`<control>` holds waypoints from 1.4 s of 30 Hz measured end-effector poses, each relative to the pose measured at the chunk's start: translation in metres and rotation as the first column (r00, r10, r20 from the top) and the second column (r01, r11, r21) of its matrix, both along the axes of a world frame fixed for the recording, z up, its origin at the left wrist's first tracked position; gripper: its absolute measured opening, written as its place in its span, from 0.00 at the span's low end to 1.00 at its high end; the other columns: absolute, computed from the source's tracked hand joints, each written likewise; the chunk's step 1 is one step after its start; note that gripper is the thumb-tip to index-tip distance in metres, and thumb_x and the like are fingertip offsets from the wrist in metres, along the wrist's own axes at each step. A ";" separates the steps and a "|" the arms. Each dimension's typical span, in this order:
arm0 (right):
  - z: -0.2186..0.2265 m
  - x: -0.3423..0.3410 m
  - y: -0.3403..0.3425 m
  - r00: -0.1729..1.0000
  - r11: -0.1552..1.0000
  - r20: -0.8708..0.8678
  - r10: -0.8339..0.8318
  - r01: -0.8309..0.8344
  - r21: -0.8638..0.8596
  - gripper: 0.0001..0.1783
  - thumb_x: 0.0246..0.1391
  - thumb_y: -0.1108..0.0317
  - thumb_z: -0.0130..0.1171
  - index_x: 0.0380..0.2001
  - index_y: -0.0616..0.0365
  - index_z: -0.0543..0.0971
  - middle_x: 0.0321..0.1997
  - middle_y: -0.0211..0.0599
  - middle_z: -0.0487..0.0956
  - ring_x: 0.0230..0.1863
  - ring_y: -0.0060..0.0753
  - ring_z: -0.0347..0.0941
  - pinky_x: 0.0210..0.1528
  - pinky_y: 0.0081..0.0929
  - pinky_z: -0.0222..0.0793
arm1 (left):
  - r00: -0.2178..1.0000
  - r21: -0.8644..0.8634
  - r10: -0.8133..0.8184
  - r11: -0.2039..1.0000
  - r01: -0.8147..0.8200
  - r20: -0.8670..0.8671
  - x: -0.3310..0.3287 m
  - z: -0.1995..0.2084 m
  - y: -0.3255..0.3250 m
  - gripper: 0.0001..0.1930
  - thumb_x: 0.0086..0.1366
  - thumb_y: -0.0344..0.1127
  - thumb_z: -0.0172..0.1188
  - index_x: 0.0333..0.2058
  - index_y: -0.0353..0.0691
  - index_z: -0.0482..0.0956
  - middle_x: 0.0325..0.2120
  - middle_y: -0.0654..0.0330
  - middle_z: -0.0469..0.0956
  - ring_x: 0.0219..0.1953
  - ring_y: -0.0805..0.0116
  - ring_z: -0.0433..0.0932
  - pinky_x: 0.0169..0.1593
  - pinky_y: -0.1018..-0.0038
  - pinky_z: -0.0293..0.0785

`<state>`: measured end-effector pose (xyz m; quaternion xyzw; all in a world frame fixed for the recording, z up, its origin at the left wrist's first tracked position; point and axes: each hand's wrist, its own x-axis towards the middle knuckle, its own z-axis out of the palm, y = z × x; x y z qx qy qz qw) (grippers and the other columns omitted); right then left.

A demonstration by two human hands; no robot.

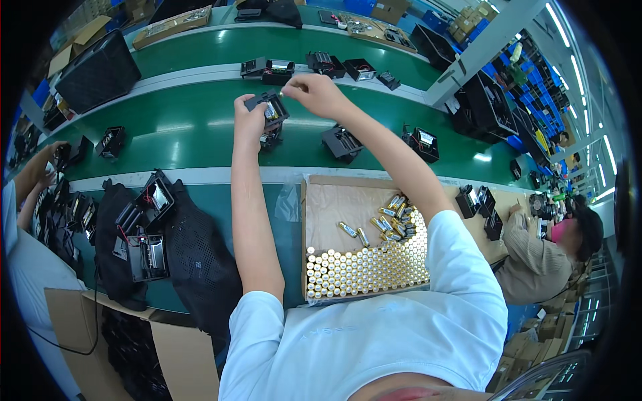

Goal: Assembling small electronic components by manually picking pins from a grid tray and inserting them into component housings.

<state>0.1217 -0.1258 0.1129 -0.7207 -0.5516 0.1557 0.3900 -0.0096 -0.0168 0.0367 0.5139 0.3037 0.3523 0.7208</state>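
1. Left hand (250,120): closed around the near-left side of a black battery casing (266,99), thumb along the edge.
2. Right hand (317,95): just right of the casing, fingertips drawn together at its far-right corner; can't tell if anything small is pinched.
3. Casing location: in the left grip, above the green belt (194,144); another black casing (342,142) lies right of the grip, a carton of batteries (334,190) nearer the body.
4. Handling: probably light, stiff plastic; smooth walls may slip, thin edges may crack. Best held by outer side walls, clear of the opening.
5. Orientation: tilted, open face toward the wearer; the bright cell (271,111) inside runs roughly near-to-far. Casing's long axis unclear behind fingers.
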 end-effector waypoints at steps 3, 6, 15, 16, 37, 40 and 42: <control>0.002 0.012 0.016 0.942 0.996 0.334 0.035 -0.059 0.063 0.07 0.55 0.71 0.58 0.35 0.61 0.82 0.25 0.34 0.81 0.25 0.23 0.75 0.27 0.23 0.68 | 0.999 0.044 -0.002 0.999 0.004 -0.041 0.000 0.011 -0.004 0.20 0.63 0.29 0.54 0.53 0.36 0.62 0.46 0.45 0.68 0.40 0.57 0.76 0.32 0.68 0.84; -0.003 0.011 0.026 0.891 0.988 0.429 0.147 -0.149 -0.031 0.08 0.54 0.71 0.59 0.35 0.62 0.83 0.25 0.34 0.81 0.25 0.23 0.74 0.28 0.21 0.68 | 0.991 0.135 0.026 0.991 -0.008 -0.133 -0.003 0.014 -0.008 0.20 0.62 0.28 0.54 0.52 0.36 0.63 0.45 0.46 0.69 0.40 0.58 0.76 0.30 0.69 0.84; -0.062 -0.011 0.041 0.721 0.871 0.668 -0.181 -0.199 0.450 0.12 0.54 0.66 0.58 0.38 0.62 0.82 0.26 0.35 0.82 0.25 0.33 0.74 0.32 0.24 0.71 | 0.939 0.378 0.254 0.913 -0.153 -0.233 0.004 -0.001 0.001 0.17 0.63 0.29 0.53 0.50 0.36 0.65 0.43 0.43 0.74 0.38 0.53 0.79 0.40 0.63 0.79; -0.070 -0.008 0.035 0.620 0.807 0.737 -0.269 -0.273 0.524 0.12 0.54 0.65 0.58 0.38 0.62 0.82 0.26 0.35 0.82 0.25 0.34 0.75 0.32 0.25 0.71 | 0.920 0.446 0.304 0.879 -0.169 -0.249 0.006 -0.003 0.002 0.17 0.63 0.29 0.52 0.50 0.37 0.65 0.42 0.43 0.74 0.39 0.52 0.79 0.42 0.61 0.78; -0.013 -0.007 -0.226 0.558 0.495 0.484 0.674 0.145 -0.857 0.12 0.37 0.72 0.70 0.30 0.56 0.84 0.31 0.38 0.83 0.33 0.43 0.79 0.33 0.38 0.77 | 0.286 0.695 0.699 0.411 0.590 -0.656 0.003 0.060 -0.068 0.25 0.64 0.53 0.54 0.49 0.37 0.74 0.42 0.45 0.75 0.44 0.48 0.75 0.47 0.59 0.71; -0.024 -0.003 -0.221 0.493 0.448 0.420 0.762 0.068 -0.892 0.12 0.37 0.72 0.70 0.30 0.56 0.84 0.31 0.38 0.83 0.32 0.43 0.79 0.32 0.38 0.76 | 0.259 0.672 0.741 0.331 0.662 -0.620 0.000 0.055 -0.062 0.25 0.64 0.53 0.54 0.47 0.36 0.75 0.39 0.43 0.78 0.44 0.52 0.78 0.47 0.59 0.74; -0.029 -0.001 -0.218 0.467 0.437 0.403 0.787 0.040 -0.899 0.12 0.37 0.72 0.70 0.30 0.56 0.84 0.31 0.38 0.83 0.32 0.43 0.79 0.31 0.38 0.76 | 0.246 0.661 0.759 0.302 0.687 -0.602 -0.001 0.054 -0.060 0.25 0.64 0.53 0.54 0.46 0.36 0.76 0.37 0.42 0.79 0.44 0.53 0.79 0.46 0.60 0.75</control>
